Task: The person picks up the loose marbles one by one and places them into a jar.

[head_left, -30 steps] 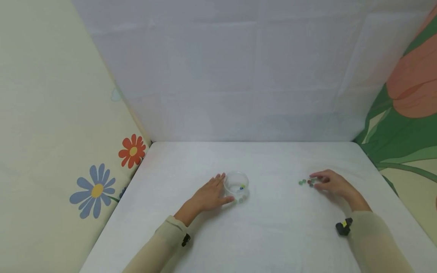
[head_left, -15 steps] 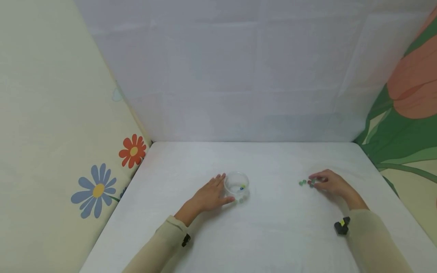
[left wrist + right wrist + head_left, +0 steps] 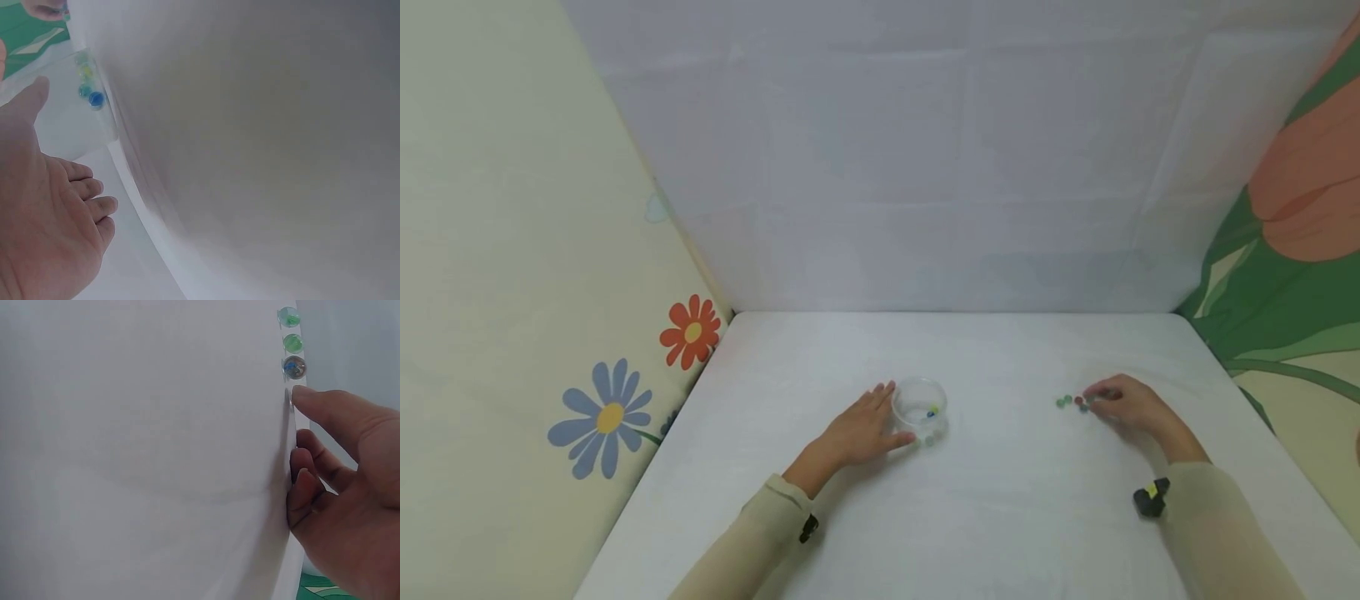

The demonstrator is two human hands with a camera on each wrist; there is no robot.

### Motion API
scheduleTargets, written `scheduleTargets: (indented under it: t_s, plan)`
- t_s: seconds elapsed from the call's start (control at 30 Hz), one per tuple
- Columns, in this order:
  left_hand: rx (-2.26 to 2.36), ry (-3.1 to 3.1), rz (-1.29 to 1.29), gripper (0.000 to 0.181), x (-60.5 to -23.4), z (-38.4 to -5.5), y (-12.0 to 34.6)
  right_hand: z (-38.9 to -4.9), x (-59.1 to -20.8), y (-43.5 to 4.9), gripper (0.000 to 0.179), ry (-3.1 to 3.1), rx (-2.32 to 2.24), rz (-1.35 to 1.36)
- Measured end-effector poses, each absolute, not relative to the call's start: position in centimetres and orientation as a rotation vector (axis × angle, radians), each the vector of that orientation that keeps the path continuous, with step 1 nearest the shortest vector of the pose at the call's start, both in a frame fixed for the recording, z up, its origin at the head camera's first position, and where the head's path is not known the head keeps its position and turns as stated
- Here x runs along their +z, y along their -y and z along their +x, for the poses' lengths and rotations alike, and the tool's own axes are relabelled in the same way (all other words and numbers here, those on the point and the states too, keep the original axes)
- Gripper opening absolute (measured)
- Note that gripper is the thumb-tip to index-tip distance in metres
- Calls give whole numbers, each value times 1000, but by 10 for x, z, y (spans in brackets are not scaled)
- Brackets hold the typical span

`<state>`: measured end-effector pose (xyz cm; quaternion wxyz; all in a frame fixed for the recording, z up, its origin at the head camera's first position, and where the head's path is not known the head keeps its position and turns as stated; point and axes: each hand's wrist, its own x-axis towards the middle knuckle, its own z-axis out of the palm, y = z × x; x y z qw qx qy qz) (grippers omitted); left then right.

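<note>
My left hand (image 3: 861, 429) lies beside a clear round bowl (image 3: 919, 380), fingers straight along its left side and thumb at its near side. Blue (image 3: 96, 99), green and yellow marbles show through the bowl's wall in the left wrist view. On the right, my right hand (image 3: 1127, 404) bends over a small group of marbles, thumb and forefinger close around a greenish one. Whether they pinch it is hidden. Left of these fingertips lie a red marble (image 3: 1078, 401), a dark blue one and two green marbles (image 3: 1064, 401). A brown-and-blue marble (image 3: 295, 367) sits nearest the right thumb.
White cloth covers the table (image 3: 1000, 500), and a white sheet (image 3: 925, 167) hangs behind it. Flower-patterned walls stand at left and right. Each sleeve's cuff carries a small black device (image 3: 1151, 498).
The right thumb and forefinger shift slightly among the marbles and draw a little closer together; the red marble moves slightly. My left hand and the bowl stay put.
</note>
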<state>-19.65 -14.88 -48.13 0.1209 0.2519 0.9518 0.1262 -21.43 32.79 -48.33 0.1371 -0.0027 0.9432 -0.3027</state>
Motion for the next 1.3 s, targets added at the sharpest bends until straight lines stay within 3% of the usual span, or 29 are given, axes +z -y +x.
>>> scheduleTargets:
  t_s: [1.3]
  plan:
    - [361,-2792,724,98,-482,-196,147,-181,-440,-273,28,-2830,-1007,-140]
